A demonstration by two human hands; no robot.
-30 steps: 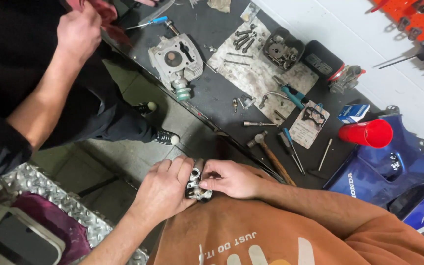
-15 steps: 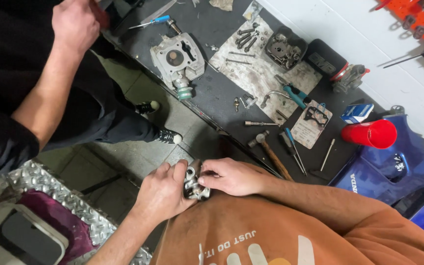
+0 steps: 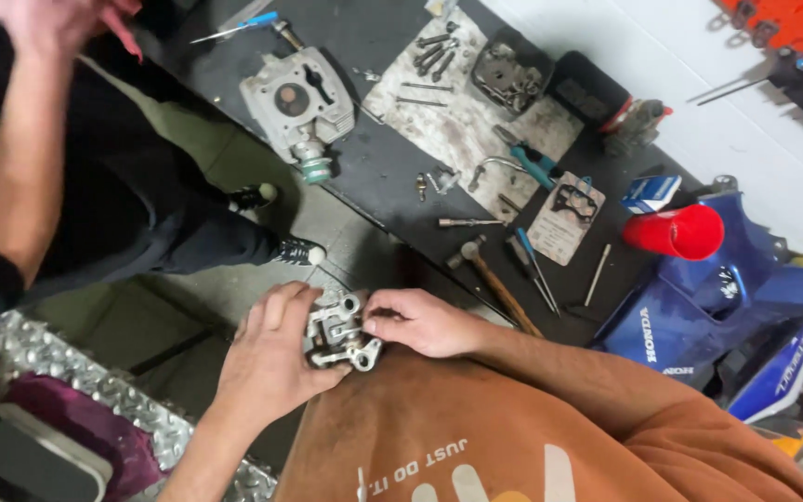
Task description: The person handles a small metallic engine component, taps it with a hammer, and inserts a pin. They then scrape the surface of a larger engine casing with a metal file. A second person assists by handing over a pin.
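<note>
Small grey cast-metal rocker assembly (image 3: 338, 332) sat near centre, above the orange shirt (image 3: 513, 437), long axis roughly near-to-far. Left hand (image 3: 271, 358) cupped it, hiding its left side; right hand (image 3: 420, 321) pinched its right edge. Farther: grey cylinder head (image 3: 295, 102) on dark bench (image 3: 383, 177).

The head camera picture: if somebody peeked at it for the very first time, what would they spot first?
Probably the two hands at the bottom middle: the left hand and right hand both grip a small grey metal engine part just above an orange shirt. Next, the bright red cup lying on its side at the right of the dark workbench. A big grey cylinder head sits near the top, beside another person's arm.
</note>
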